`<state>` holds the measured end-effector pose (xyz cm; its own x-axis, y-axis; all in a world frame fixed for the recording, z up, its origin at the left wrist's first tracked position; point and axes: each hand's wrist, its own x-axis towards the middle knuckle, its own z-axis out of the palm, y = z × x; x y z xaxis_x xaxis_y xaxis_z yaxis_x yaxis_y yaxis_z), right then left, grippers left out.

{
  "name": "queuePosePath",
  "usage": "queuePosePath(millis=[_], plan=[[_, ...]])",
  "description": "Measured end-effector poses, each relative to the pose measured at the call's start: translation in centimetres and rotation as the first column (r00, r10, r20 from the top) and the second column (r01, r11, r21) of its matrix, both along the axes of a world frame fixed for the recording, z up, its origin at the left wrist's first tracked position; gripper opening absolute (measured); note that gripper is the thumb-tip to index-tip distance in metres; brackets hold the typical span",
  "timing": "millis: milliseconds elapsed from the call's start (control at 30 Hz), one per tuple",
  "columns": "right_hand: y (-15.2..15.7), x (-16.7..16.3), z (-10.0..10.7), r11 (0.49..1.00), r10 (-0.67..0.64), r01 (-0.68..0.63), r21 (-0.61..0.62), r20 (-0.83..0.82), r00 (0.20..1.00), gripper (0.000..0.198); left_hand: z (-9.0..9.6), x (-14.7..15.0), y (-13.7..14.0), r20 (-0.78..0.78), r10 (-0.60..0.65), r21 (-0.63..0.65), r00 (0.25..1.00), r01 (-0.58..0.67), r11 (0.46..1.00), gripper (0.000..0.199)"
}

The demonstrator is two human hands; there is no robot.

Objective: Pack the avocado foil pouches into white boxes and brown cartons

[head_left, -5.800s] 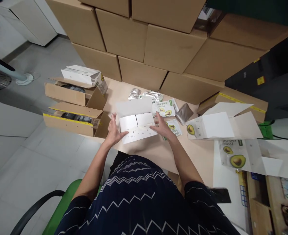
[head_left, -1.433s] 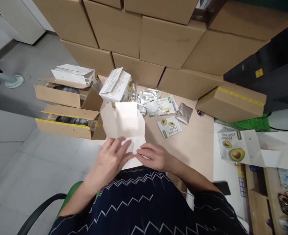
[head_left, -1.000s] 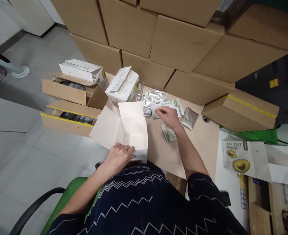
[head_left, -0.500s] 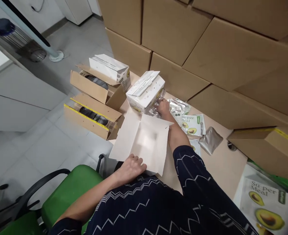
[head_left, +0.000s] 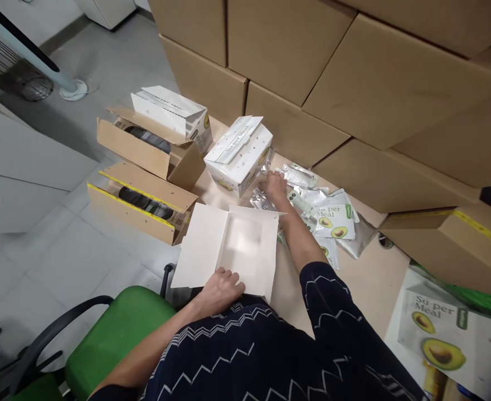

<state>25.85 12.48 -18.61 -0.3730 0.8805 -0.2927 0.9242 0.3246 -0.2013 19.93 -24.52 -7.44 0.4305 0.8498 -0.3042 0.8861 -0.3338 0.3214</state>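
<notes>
My left hand [head_left: 221, 289] is closed over the near wall of an open white box [head_left: 249, 245], whose lid flap lies out to the left. Past the box's far right corner, my right hand [head_left: 275, 186] reaches down among silver pouches [head_left: 262, 199]. Its fingertips are hidden, so I cannot tell whether it grips one. To its right lie more silver sachets [head_left: 299, 176] and white "Su-per Meal" packets [head_left: 332, 220] with avocado pictures. A white printed box [head_left: 241, 153] with partly raised top flaps stands just left of the right hand.
Two open brown cartons [head_left: 145, 206] with dark contents and another white box [head_left: 172, 108] stand at the left. Large brown cartons [head_left: 287, 50] are stacked behind the table. A green chair [head_left: 120, 328] is at lower left, and a printed avocado box [head_left: 450, 340] at lower right.
My view has shifted slightly to the right. The packets right of my right hand lie bunched closer together, partly covering the plain silver pouch. My left hand stays on the open box.
</notes>
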Motion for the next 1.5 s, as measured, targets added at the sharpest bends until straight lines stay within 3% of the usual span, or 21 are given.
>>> queuePosePath(millis=[233,400,533,633,833,1067,1167,1300,1400,1500], plan=[[-0.3,-2.2,-2.3,0.993,-0.016,0.042,0.111,-0.222,0.975,0.056,-0.5,0.4,0.1,-0.030,-0.020,-0.015,0.999,0.020,1.000,0.010],[0.1,-2.3,-3.7,0.992,0.023,0.011,0.123,-0.273,0.962,0.039,-0.7,0.5,0.2,-0.013,-0.007,-0.022,1.000,0.006,1.000,0.011],[0.5,-2.4,-3.4,0.995,-0.034,0.057,0.080,-0.260,0.965,0.025,-0.6,0.7,0.7,-0.017,-0.012,-0.025,1.000,0.012,1.000,0.010],[0.7,-0.7,-2.1,0.993,-0.072,0.092,0.077,-0.224,0.972,0.025,-0.3,1.1,1.0,-0.026,-0.023,-0.013,0.999,0.023,1.000,0.010],[0.3,5.5,2.9,0.987,-0.050,0.066,0.149,-0.112,0.992,0.035,0.3,1.7,1.2,-0.058,-0.050,-0.031,0.997,0.048,0.998,0.015],[-1.2,12.1,11.4,0.927,-0.020,0.120,0.356,-0.272,0.962,0.037,0.6,2.0,0.7,-0.067,0.022,-0.028,0.998,-0.024,0.999,0.016],[-4.7,15.0,16.7,0.869,0.076,0.129,0.477,-0.387,0.919,0.037,0.6,2.2,0.3,-0.069,0.037,0.001,0.997,-0.037,0.999,0.018],[-12.1,17.8,23.8,0.800,0.212,0.180,0.572,-0.551,0.807,0.038,0.6,2.5,-0.5,-0.099,0.050,0.058,0.994,-0.045,0.997,0.019],[-17.4,18.1,26.7,0.848,0.249,0.155,0.507,-0.638,0.729,0.033,-0.1,2.9,-1.4,-0.114,0.099,0.145,0.989,-0.082,0.986,0.019],[-20.8,16.3,26.6,0.932,0.307,-0.092,0.350,-0.633,0.711,0.033,-1.4,3.2,-2.5,-0.057,0.170,0.285,0.984,-0.147,0.947,0.020]])
